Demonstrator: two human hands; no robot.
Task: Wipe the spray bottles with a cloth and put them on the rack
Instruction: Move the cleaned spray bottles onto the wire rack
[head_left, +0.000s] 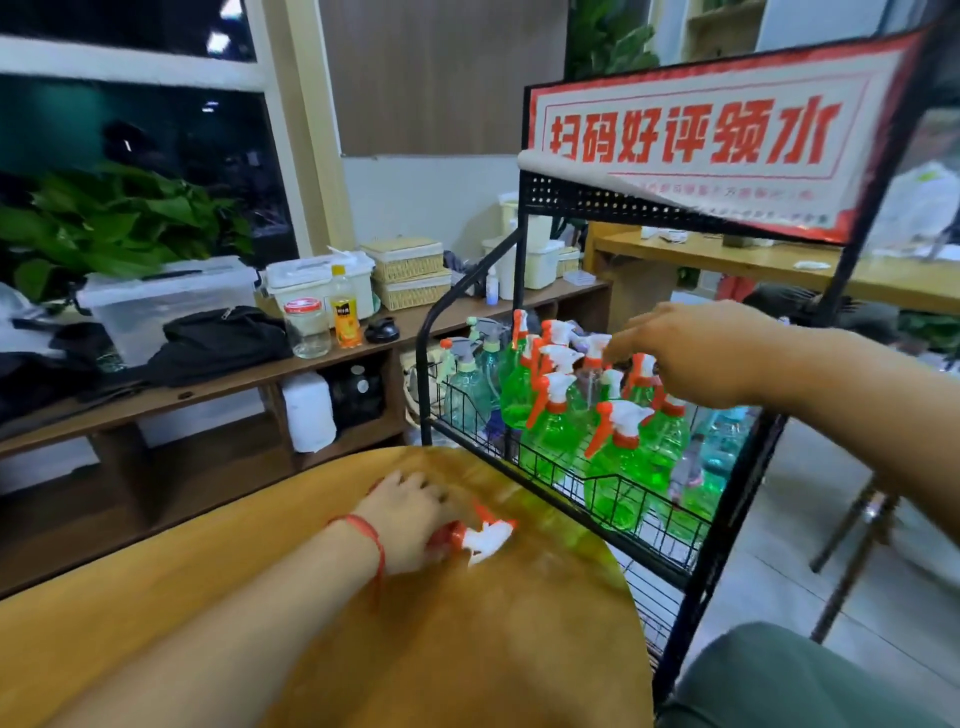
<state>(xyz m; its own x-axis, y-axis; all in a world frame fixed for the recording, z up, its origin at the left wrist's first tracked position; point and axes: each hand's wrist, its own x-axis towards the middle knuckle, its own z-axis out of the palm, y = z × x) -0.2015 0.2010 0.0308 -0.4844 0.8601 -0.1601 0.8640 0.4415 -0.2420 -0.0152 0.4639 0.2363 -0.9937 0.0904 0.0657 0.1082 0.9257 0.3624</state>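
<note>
By the bench's (467, 649) right edge left grip (410, 514) clasps a spray bottle (491, 535), right grip (701, 358) spread above the rack (732, 519); next, wipe it, cloth unseen

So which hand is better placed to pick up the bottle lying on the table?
Probably the left. The left hand grips the bottle on the table, beside the rack. The right hand hovers over the rack, farther off, holding nothing.
</note>
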